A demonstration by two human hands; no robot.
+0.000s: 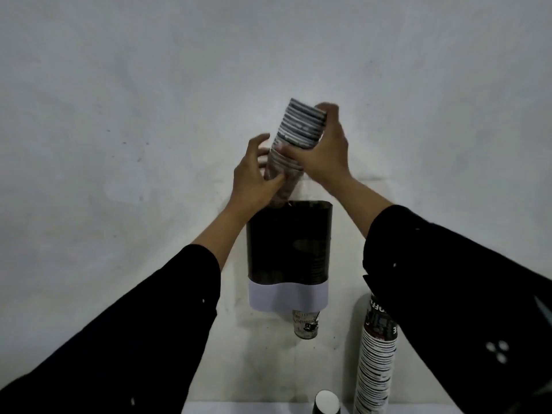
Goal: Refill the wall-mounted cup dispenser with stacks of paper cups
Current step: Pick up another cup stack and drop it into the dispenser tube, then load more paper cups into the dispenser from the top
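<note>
Black sleeves [113, 339] fill the foreground, reaching to the dark wall dispenser [288, 243] (one cup [305, 324] pokes out below). Both hands grip a tilted stack of paper cups [294, 144] entering its top: right hand [324, 150] high, left hand [257, 177] low. A spare stack [375, 360] stands at right.

White table [209, 409]; tall cup stack [375, 366] and single cup [326, 402] stand on it.

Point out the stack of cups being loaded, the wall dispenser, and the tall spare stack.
held stack of cups [301, 127], head view, on the ribbed rims near its top.
dispenser [288, 243], head view, on its dark front cover.
spare stack [377, 360], head view, on its striped middle.
</note>
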